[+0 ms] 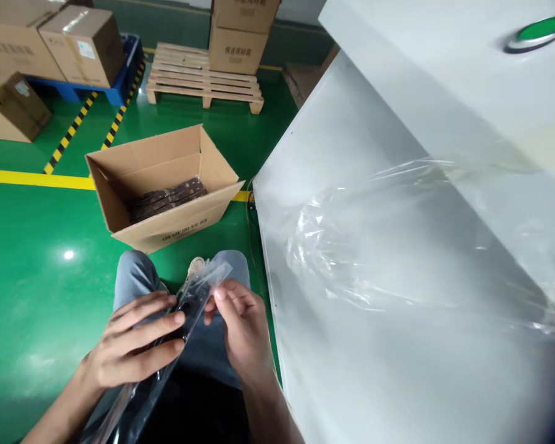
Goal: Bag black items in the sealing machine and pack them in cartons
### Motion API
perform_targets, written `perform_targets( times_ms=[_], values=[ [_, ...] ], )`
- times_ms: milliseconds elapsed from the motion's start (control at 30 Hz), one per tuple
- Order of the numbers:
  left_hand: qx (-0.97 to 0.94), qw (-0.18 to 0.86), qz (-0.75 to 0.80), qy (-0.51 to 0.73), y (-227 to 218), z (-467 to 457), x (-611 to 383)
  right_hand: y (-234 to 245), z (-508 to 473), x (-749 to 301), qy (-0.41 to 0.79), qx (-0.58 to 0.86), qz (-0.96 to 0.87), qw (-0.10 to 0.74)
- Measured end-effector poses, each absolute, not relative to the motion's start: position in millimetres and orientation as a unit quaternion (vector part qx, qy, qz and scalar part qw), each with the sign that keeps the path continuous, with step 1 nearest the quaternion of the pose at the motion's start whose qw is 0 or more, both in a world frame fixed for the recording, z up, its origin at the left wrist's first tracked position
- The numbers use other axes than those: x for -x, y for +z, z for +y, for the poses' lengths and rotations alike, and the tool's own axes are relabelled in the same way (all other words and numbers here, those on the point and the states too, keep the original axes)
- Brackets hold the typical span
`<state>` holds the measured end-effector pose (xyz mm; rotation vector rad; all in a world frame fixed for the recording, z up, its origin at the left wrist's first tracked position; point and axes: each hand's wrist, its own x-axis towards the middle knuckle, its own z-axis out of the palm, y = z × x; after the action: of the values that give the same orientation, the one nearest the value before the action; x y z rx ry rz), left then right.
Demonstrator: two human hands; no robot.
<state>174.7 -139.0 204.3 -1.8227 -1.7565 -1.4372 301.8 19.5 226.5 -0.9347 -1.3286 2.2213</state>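
Item: clear plastic bag (202,285), long and narrow, glossy and creased, with a dark flat piece (188,307) showing through it.
Item position: over the person's lap, at 6 o'clock in the view, mouth end tilted toward 1 o'clock.
Left hand (129,345): fingers laid across the bag and clamped on it, over the dark piece.
Right hand (240,320): thumb and fingertips pinched on the bag's upper edge.
Hands: close together, both on the one bag.
Open carton (166,231): one, on the green floor (28,277) at 12 o'clock of the hands; holds a row of dark strips (166,198), too packed to count.
Desk (351,154): white, at 3 o'clock; carries crumpled clear film (398,246).
Sealed cartons: five, three at 10 o'clock (86,46), two stacked at 12 o'clock (238,31).
Wooden pallet (203,77): one, bare, beyond the open carton.
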Motion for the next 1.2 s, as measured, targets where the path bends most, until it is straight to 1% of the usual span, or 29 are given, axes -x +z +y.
perform_targets(
  times_ms=[133,367,567,800,1033,1200],
  values=[
    [0.665,0.129,-0.583,-0.448,207,-137,-170,225,22,-301,0.792,0.342,-0.471,0.183],
    [0.651,0.118,-0.579,-0.477,202,-135,-168,221,27,-299,0.802,0.325,-0.449,0.224],
    [0.670,0.130,-0.562,-0.468,200,-133,-169,222,25,-296,0.815,0.328,-0.442,0.181],
    [0.672,0.132,-0.567,-0.457,199,-133,-168,224,27,-293,0.826,0.317,-0.430,0.180],
    [0.685,0.136,-0.573,-0.429,197,-134,-167,223,28,-290,0.823,0.351,-0.418,0.157],
    [0.689,0.143,-0.583,-0.406,196,-135,-168,222,31,-288,0.805,0.374,-0.433,0.156]
  ],
)
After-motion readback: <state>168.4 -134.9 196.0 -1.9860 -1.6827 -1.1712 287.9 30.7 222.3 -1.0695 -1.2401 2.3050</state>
